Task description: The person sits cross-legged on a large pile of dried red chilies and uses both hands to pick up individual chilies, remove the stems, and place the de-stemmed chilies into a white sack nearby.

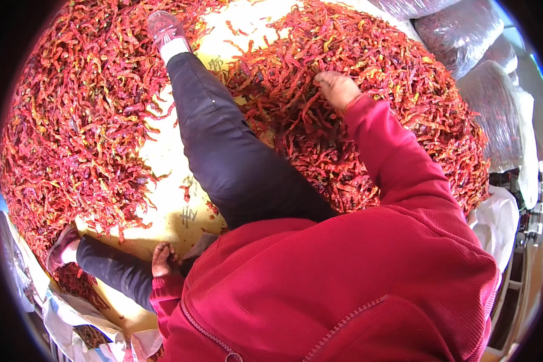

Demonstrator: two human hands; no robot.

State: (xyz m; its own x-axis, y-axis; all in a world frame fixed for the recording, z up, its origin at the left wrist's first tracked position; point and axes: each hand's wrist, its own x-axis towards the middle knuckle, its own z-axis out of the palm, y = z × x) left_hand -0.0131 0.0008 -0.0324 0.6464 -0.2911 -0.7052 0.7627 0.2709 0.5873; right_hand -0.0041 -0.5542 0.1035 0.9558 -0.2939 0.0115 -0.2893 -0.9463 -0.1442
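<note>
Large piles of dried red chili peppers [86,122] cover the yellow sheet [169,221] on both sides of my outstretched legs. My right hand [337,88] is at the upper middle, over the right pile, fingers bent towards the peppers; whether a pepper is between them cannot be told. My left hand [164,259] rests low by my left thigh, its fingers curled; whether it holds anything is unclear. A few loose peppers lie on the sheet near my legs.
Plastic bags filled with dark red contents [459,38] stand along the upper right edge. A white sack [79,316] with peppers inside lies open at the lower left. Another white sack [497,221] is at the right, beside my arm. My shoe [165,29] touches the left pile.
</note>
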